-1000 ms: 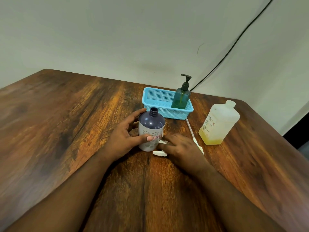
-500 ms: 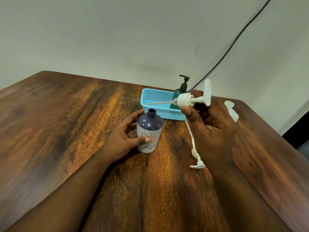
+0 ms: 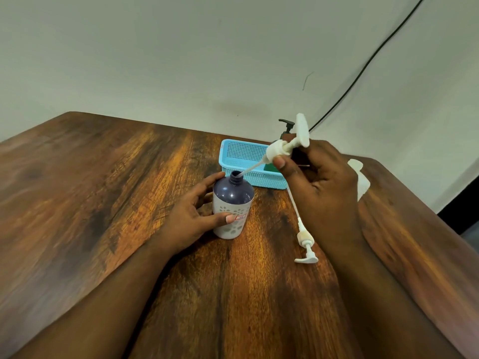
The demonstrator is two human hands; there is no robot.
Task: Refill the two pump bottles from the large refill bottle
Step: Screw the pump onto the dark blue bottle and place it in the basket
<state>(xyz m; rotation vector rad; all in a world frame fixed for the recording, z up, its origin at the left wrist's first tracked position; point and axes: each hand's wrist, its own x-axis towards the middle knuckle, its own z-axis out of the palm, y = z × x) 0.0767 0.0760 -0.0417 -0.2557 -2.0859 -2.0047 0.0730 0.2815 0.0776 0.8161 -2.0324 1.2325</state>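
Gripping the purple bottle point(image 3: 232, 206) upright on the table point(image 3: 103, 177), the left hand point(image 3: 191, 216) wrapped thumb and fingers around it. The right hand point(image 3: 321, 187) pinched a white pump point(image 3: 281, 149), tube tip at the open neck. A second pump point(image 3: 304, 242) lay beside; the refill bottle point(image 3: 361, 177) stood mostly hidden behind that hand.

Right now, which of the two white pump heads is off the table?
The white pump head pinched in the right hand, its tube tip at the purple bottle mouth. The other white pump lies flat on the table, untouched.
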